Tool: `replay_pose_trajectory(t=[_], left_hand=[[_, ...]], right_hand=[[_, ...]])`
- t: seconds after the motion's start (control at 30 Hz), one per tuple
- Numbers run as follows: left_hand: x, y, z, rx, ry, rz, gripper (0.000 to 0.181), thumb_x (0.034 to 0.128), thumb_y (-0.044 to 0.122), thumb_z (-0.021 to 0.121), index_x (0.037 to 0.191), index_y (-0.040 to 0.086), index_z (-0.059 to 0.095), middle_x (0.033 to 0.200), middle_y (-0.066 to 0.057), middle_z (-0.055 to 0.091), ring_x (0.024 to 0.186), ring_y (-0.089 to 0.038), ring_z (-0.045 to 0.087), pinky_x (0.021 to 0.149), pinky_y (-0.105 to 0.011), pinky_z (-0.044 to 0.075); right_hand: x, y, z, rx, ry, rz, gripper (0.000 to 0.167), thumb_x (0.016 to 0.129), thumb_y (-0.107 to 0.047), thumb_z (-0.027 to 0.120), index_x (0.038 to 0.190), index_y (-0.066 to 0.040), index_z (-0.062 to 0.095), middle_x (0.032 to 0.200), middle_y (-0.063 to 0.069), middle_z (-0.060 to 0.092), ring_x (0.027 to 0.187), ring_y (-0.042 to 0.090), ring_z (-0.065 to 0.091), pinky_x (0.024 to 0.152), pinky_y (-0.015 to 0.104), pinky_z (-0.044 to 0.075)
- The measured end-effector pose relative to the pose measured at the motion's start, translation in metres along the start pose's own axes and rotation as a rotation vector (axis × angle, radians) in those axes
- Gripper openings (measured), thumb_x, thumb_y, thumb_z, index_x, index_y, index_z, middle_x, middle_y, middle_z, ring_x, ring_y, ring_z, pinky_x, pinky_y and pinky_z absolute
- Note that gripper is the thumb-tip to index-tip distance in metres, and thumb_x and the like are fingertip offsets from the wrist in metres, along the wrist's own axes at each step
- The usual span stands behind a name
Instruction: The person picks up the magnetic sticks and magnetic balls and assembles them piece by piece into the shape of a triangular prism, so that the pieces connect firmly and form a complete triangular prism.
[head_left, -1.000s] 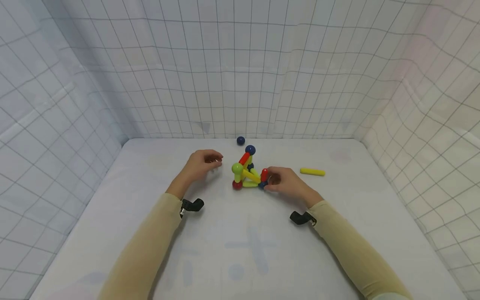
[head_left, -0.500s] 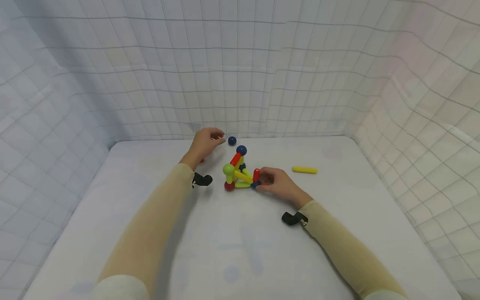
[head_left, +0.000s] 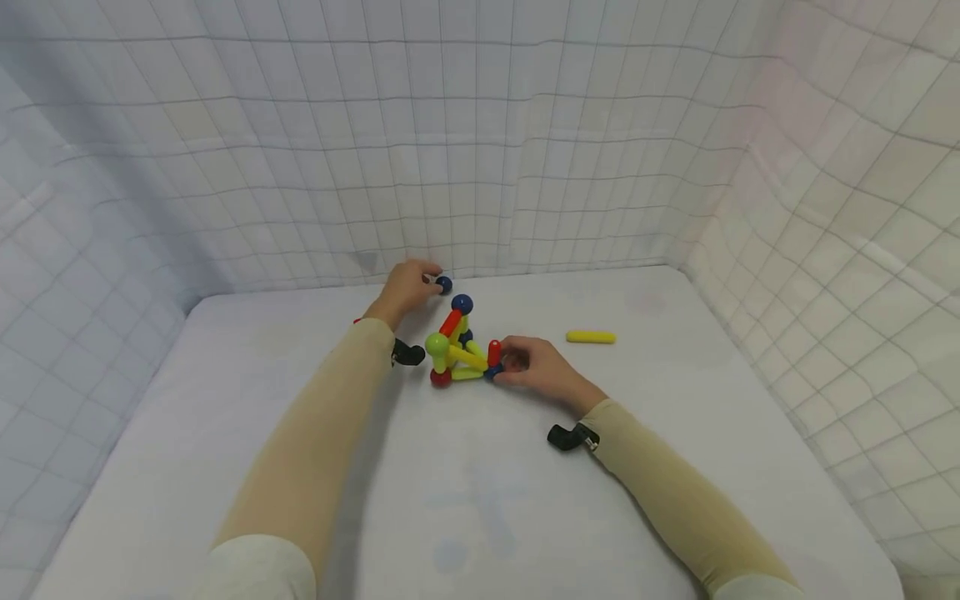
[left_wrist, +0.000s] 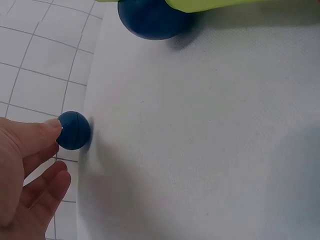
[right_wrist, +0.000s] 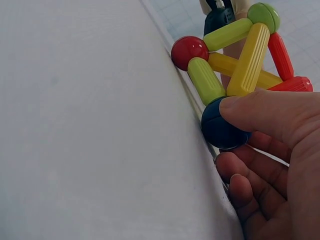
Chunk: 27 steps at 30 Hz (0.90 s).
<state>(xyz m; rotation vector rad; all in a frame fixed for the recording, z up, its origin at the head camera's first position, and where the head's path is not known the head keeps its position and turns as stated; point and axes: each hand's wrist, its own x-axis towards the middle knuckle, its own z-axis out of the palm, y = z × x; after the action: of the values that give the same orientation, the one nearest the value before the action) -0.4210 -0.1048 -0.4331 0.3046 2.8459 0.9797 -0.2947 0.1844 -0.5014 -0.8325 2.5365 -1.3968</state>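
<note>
My left hand (head_left: 408, 287) reaches to the back of the table and pinches a loose blue ball (left_wrist: 74, 131) between thumb and fingers. The other fingers are bent below it in the left wrist view. My right hand (head_left: 543, 367) holds the blue corner ball (right_wrist: 223, 126) of a magnetic rod-and-ball structure (head_left: 467, 358), thumb on top. That structure joins yellow, lime and red rods with a red ball (right_wrist: 190, 53), a lime ball (head_left: 437, 344) and blue balls. A red rod (head_left: 494, 352) stands up from the held corner.
A loose yellow rod (head_left: 591, 337) lies to the right of the structure. Something small and red (head_left: 357, 322) shows behind the left sleeve, mostly hidden. Gridded white cloth (head_left: 450, 167) hangs at the table's back and sides.
My left hand has moved forward from beside the structure to the loose blue ball and taken hold of it. My right hand stays at the structure's corner. The head view has shifted slightly.
</note>
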Motion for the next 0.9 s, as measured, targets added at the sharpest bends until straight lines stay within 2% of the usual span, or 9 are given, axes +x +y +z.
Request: replay_pose_trajectory(t=[0.13, 0.4, 0.57, 0.7, 0.9], left_hand=[[-0.002, -0.003, 0.001, -0.030, 0.029, -0.018, 0.047, 0.1051, 0.014, 0.072, 0.149, 0.002, 0.064, 0.146, -0.018, 0.064, 0.128, -0.034, 0.062, 0.101, -0.046, 0.057], [0.003, 0.000, 0.006, -0.033, 0.017, 0.020, 0.042, 0.1027, 0.012, 0.075, 0.143, 0.002, 0.069, 0.139, -0.019, 0.067, 0.123, -0.035, 0.061, 0.106, -0.047, 0.053], [0.000, -0.005, 0.005, -0.022, 0.014, 0.038, 0.037, 0.1023, 0.013, 0.076, 0.138, 0.002, 0.071, 0.133, -0.018, 0.070, 0.121, -0.034, 0.062, 0.107, -0.047, 0.052], [-0.004, -0.008, 0.000, -0.029, 0.023, 0.044, 0.039, 0.1018, 0.017, 0.077, 0.138, 0.003, 0.071, 0.131, -0.016, 0.071, 0.120, -0.033, 0.063, 0.107, -0.048, 0.051], [-0.016, 0.001, -0.021, -0.145, 0.085, 0.105, 0.040, 0.1033, 0.022, 0.077, 0.139, 0.005, 0.070, 0.129, -0.014, 0.073, 0.121, -0.031, 0.065, 0.107, -0.048, 0.052]], right_hand=[[0.001, 0.000, 0.003, 0.007, -0.008, -0.007, 0.031, 0.092, -0.021, 0.088, 0.120, -0.017, 0.075, 0.097, -0.003, 0.070, 0.086, 0.021, 0.063, 0.078, 0.035, 0.053], [0.000, 0.000, 0.000, -0.008, -0.001, -0.016, 0.029, 0.093, -0.020, 0.088, 0.119, -0.019, 0.074, 0.094, -0.003, 0.069, 0.084, 0.019, 0.062, 0.075, 0.034, 0.052], [0.001, -0.001, 0.003, -0.020, 0.002, -0.028, 0.029, 0.092, -0.020, 0.088, 0.118, -0.019, 0.074, 0.093, -0.003, 0.069, 0.083, 0.019, 0.062, 0.075, 0.034, 0.052], [0.001, 0.000, 0.003, -0.027, 0.003, -0.026, 0.029, 0.092, -0.020, 0.088, 0.118, -0.019, 0.074, 0.093, -0.004, 0.069, 0.084, 0.019, 0.063, 0.075, 0.034, 0.053], [0.001, 0.003, 0.002, -0.044, 0.011, -0.013, 0.030, 0.092, -0.023, 0.088, 0.118, -0.019, 0.074, 0.094, -0.005, 0.070, 0.085, 0.018, 0.064, 0.076, 0.035, 0.054]])
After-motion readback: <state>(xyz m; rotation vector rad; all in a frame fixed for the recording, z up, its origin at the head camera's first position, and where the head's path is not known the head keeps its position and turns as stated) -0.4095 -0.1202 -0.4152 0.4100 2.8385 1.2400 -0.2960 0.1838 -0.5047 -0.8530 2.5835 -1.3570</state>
